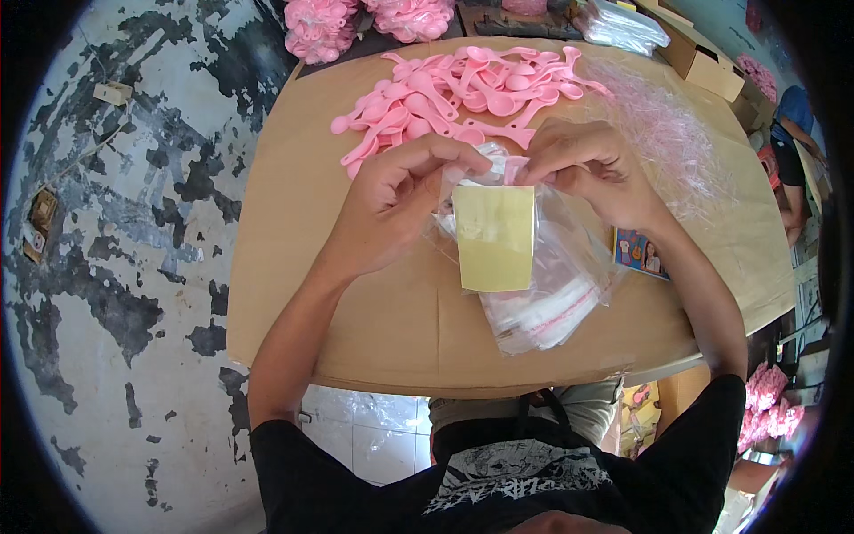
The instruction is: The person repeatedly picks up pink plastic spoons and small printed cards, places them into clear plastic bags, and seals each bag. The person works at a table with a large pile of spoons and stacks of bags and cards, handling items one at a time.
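My left hand (400,200) pinches the upper left edge of a clear plastic bag (447,200) above the near middle of the table. A plain yellow card (495,238) hangs upright below my fingers, seemingly inside the bag. With its fingers closed, my right hand (594,169) is at the bag's upper right, on a pale pink spoon piece (514,169) at the bag's mouth. Most of that piece is hidden. Under the card lies a stack of clear bags (556,307). Beyond my hands spreads a heap of pink measuring spoons (476,84).
A tangle of clear pinkish plastic strips (667,133) covers the table's right side. Colourful printed cards (639,252) lie beside my right forearm. At the back are bundled pink pieces (409,18), packed plastic bags (623,27) and a cardboard box (698,58). Another person (792,160) sits far right.
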The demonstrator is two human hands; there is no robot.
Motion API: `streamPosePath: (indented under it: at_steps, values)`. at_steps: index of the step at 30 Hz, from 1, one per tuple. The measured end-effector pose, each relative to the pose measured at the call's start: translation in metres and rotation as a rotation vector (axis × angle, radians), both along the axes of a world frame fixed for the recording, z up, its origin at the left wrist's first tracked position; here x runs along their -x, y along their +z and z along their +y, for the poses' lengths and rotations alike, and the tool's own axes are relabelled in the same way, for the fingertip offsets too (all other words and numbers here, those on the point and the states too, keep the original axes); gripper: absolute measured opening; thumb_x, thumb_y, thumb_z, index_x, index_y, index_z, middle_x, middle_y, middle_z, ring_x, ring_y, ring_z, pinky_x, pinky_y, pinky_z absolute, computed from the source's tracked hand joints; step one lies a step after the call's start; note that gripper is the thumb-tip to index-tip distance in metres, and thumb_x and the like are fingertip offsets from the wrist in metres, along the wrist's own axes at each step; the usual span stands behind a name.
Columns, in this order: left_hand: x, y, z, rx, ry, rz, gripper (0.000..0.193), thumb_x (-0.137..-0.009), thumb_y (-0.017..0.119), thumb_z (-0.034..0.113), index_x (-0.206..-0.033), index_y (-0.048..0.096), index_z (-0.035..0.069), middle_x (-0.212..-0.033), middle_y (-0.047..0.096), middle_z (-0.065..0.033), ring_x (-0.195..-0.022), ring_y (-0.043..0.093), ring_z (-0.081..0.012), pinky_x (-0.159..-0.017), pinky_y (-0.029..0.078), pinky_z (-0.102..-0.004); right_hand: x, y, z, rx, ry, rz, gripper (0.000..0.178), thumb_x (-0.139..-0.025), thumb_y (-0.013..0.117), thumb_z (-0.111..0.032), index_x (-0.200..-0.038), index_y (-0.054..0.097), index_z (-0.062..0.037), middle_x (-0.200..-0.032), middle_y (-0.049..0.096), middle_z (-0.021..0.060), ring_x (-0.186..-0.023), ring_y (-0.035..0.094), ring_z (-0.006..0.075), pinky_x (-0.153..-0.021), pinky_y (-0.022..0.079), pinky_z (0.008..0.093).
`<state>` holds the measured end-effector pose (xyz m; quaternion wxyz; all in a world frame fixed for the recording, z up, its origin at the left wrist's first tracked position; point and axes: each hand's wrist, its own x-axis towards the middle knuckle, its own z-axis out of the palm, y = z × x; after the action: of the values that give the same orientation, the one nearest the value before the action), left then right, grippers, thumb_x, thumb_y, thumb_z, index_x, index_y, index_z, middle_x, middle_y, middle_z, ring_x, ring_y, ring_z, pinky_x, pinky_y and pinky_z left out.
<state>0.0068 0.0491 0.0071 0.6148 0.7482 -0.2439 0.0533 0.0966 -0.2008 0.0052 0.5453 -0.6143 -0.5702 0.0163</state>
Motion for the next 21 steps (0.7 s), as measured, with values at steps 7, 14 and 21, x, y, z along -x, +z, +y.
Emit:
streamPosePath:
  at_steps: [7, 14, 21]
  values:
    - [0.007, 0.007, -0.005, 0.128, -0.088, 0.061, 0.009, -0.097, 0.058, 0.007, -0.102, 0.06, 0.0, -0.092, 0.061, -0.0018, -0.091, 0.062, -0.0094, -0.073, 0.053, -0.0229, 0.0, 0.0, -0.001, 0.022, -0.032, -0.036, 0.02, -0.084, 0.053, 0.006, -0.09, 0.071, -0.0005, -0.091, 0.07, 0.0096, -0.085, 0.064, 0.0185, -0.077, 0.05, 0.0327]
    - [0.005, -0.001, -0.008, 0.073, -0.023, 0.112, 0.025, -0.085, 0.073, -0.001, -0.087, 0.049, 0.005, -0.092, 0.057, 0.0009, -0.074, 0.066, -0.0082, -0.056, 0.05, -0.0181, 0.006, 0.015, -0.006, 0.012, -0.161, 0.147, 0.023, -0.087, 0.057, 0.002, -0.107, 0.066, -0.0031, -0.086, 0.066, 0.0058, -0.083, 0.058, 0.0116, -0.071, 0.047, 0.0268]
    - [0.002, -0.002, -0.024, 0.324, 0.109, -0.017, 0.015, -0.093, 0.065, 0.008, -0.104, 0.055, 0.003, -0.084, 0.058, -0.0018, -0.074, 0.063, -0.0093, -0.06, 0.05, -0.0231, 0.039, 0.053, -0.013, 0.391, -0.304, 0.248, 0.031, -0.095, 0.065, -0.01, -0.125, 0.062, -0.0069, -0.09, 0.068, -0.0012, -0.077, 0.058, 0.0016, -0.065, 0.046, 0.0201]
